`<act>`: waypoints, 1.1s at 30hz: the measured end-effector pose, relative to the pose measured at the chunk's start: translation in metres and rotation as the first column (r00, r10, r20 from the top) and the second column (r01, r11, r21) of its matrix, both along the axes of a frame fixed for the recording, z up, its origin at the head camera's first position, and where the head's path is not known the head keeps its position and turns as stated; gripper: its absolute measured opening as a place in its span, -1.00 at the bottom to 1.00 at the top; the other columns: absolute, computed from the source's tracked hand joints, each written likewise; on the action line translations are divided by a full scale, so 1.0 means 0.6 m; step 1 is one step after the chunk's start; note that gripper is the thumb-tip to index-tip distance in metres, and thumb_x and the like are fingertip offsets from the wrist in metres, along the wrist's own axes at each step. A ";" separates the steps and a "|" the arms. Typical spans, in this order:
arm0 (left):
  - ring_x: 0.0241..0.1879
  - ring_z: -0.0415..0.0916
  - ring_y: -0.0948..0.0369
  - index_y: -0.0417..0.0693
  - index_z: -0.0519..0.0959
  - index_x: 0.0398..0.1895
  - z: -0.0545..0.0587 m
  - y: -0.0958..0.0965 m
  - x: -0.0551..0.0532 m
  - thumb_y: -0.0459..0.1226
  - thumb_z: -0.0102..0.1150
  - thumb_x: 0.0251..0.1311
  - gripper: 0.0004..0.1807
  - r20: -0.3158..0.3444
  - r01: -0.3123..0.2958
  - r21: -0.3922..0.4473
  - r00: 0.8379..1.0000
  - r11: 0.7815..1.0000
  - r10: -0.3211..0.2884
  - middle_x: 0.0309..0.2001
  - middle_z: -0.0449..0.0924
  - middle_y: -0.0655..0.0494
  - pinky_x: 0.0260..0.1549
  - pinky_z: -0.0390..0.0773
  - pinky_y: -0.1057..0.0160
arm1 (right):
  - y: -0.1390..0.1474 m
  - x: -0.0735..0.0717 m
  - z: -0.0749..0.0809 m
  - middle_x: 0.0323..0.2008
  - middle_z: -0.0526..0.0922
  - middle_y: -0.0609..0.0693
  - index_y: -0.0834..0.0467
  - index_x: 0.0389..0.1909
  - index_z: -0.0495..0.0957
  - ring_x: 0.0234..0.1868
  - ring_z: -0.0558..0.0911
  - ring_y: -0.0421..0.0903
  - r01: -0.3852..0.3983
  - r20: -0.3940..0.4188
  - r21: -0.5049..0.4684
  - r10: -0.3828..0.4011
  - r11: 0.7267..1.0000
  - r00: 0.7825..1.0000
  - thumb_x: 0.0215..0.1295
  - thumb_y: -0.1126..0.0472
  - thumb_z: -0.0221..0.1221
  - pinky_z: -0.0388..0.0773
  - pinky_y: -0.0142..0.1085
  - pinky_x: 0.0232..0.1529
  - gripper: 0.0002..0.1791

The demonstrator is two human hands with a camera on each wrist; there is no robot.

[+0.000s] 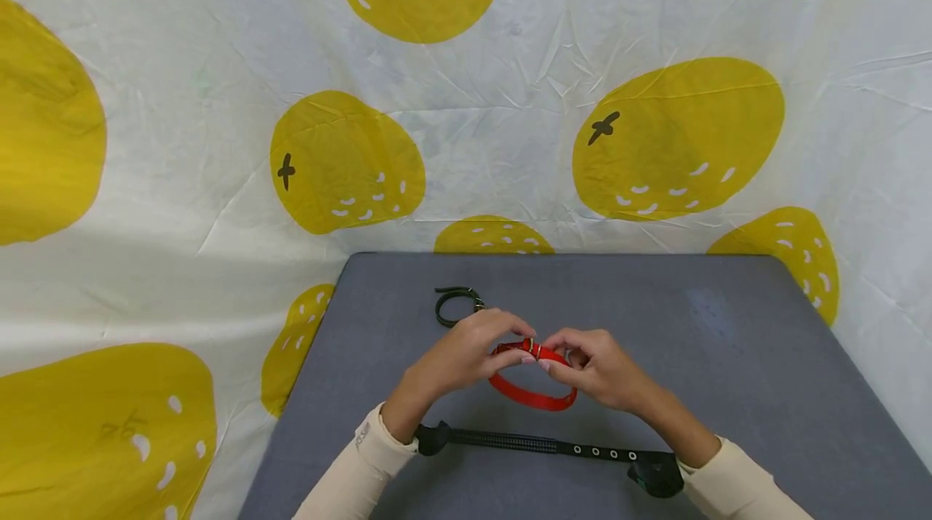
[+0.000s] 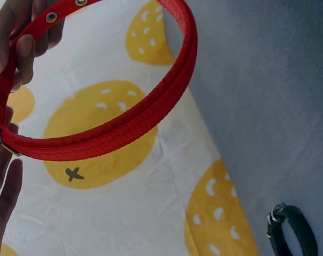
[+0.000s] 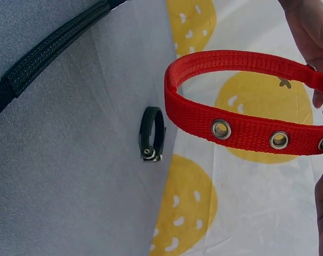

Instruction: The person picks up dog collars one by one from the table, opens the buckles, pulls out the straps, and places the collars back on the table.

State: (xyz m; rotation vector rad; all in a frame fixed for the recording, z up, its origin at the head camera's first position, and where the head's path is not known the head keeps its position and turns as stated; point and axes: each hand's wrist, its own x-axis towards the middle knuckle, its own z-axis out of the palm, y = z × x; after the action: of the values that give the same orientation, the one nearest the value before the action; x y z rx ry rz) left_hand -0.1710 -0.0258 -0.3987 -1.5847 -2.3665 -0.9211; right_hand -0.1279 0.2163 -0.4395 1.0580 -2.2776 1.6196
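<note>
While the bright red, eyeletted woven-fabric collar (image 1: 535, 402) is held as a loop above the grey tabletop (image 1: 677, 342), the likeliest trouble sits at its small metal buckle (image 1: 535, 348). The left grip (image 1: 469, 346) pinches the band at that buckle, and the right grip (image 1: 600, 366) pinches it just beside; should either slacken, the band could slip or spring back. Crowded fingertips might also twist it. Dropped, it could land against the long black eyeletted strap (image 1: 502, 441) lying nearer the person.
</note>
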 end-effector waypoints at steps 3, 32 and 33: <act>-0.10 0.57 0.33 -0.06 0.64 -0.01 0.002 0.000 0.001 -0.19 0.39 0.22 -0.69 -0.036 0.003 -0.006 0.999 1.000 -0.003 -0.11 0.68 0.19 -0.01 0.51 0.50 | -0.001 0.000 0.001 -0.64 0.50 -0.22 0.04 -0.18 0.66 -0.68 0.20 -0.49 0.000 -0.029 0.002 0.000 1.000 1.000 0.17 0.52 0.30 0.24 -0.55 -0.70 -0.67; -0.15 0.56 0.38 0.05 0.70 -0.10 0.006 0.006 0.003 -0.21 0.26 0.35 -0.87 -0.200 0.084 -0.017 0.976 0.996 -0.086 -0.13 0.70 0.26 -0.08 0.46 0.47 | -0.006 -0.002 0.005 -0.67 0.49 -0.10 0.21 -0.23 0.65 -0.66 0.22 -0.48 -0.011 -0.178 0.030 0.016 0.999 0.984 0.01 0.58 0.35 0.22 -0.64 -0.67 -0.69; -0.16 0.56 0.38 0.06 0.70 -0.09 0.007 0.004 0.003 -0.20 0.28 0.33 -0.86 -0.197 0.086 -0.030 0.976 0.996 -0.090 -0.13 0.71 0.27 -0.08 0.47 0.46 | -0.006 -0.002 0.005 -0.67 0.50 -0.10 0.21 -0.23 0.65 -0.66 0.23 -0.48 -0.012 -0.173 0.033 0.017 0.999 0.985 0.02 0.57 0.35 0.22 -0.63 -0.67 -0.69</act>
State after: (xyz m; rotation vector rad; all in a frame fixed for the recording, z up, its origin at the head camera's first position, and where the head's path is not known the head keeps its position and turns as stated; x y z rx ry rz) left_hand -0.1691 -0.0233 -0.3943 -1.7145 -2.1934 -0.7170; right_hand -0.1289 0.2127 -0.4363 1.1758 -2.1937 1.4389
